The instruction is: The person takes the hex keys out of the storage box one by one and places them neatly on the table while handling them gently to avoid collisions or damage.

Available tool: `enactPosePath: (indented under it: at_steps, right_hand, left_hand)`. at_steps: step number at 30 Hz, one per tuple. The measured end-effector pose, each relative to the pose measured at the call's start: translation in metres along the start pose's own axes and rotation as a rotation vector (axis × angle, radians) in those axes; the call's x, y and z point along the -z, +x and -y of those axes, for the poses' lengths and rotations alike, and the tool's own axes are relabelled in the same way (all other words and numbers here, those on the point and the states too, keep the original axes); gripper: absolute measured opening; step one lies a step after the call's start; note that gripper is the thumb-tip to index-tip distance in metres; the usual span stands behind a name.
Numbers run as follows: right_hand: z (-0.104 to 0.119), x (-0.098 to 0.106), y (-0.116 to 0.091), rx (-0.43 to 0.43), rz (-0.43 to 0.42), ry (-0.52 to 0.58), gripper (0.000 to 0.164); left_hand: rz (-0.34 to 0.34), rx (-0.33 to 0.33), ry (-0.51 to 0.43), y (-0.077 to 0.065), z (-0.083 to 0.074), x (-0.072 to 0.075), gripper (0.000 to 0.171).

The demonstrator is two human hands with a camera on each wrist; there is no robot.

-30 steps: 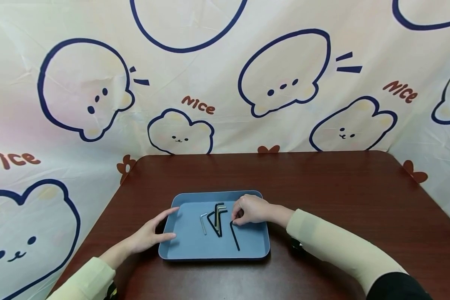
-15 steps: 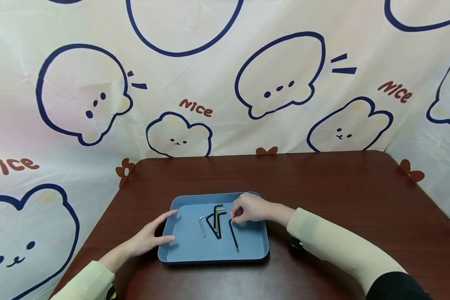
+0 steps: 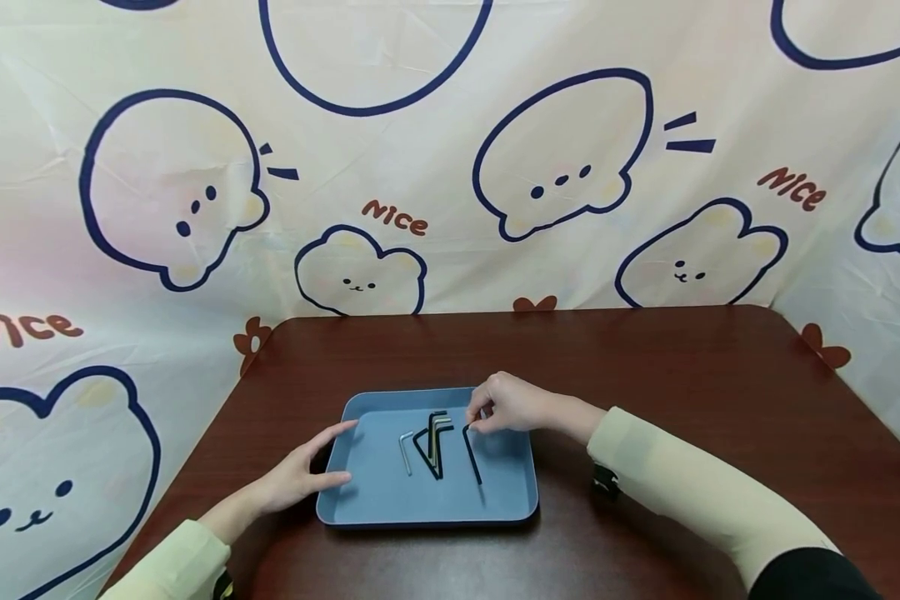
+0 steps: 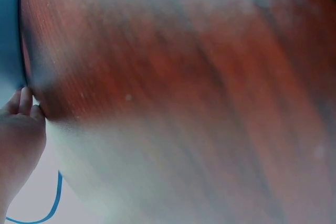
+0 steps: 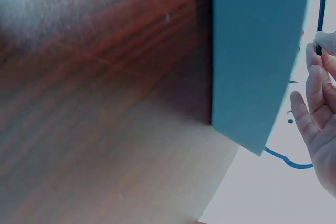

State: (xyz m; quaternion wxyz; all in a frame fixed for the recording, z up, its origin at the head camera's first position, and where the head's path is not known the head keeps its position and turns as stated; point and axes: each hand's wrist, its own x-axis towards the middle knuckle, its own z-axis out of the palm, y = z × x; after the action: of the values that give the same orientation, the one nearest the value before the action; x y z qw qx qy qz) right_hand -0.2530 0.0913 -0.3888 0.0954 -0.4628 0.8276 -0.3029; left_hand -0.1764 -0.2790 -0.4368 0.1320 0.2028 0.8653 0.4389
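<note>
My right hand pinches a black hex key by its bent end, the long arm slanting down over the right half of a blue tray. In the right wrist view, thumb and fingertips grip that hex key. At the tray's left edge rests my left hand, thumb and fingers spread apart and touching the rim. Mid-tray, several hex keys lie crossed over one another, a black one and a brass-coloured one among them. Left of this cluster lies a small silver hex key.
The tray stands on a dark brown wooden table. Behind and beside the table hangs a pale cloth with blue cartoon outlines. The left wrist view mostly shows blurred table surface.
My right hand has moved up and slightly right, raising the black hex key off the tray floor. My left hand keeps its place on the rim.
</note>
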Motion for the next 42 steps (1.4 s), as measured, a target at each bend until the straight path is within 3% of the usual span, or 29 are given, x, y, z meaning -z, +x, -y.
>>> enactPosePath:
  at_steps: [20, 42]
  right_hand:
    - [0.0, 0.055, -0.021, -0.033, -0.061, -0.025, 0.01]
    - [-0.02, 0.069, -0.048, -0.099, -0.093, -0.065, 0.01]
  left_hand:
    - [-0.001, 0.002, 0.011, 0.001, -0.001, 0.001, 0.071]
    - [-0.01, 0.005, 0.019, -0.001, -0.001, -0.001, 0.071]
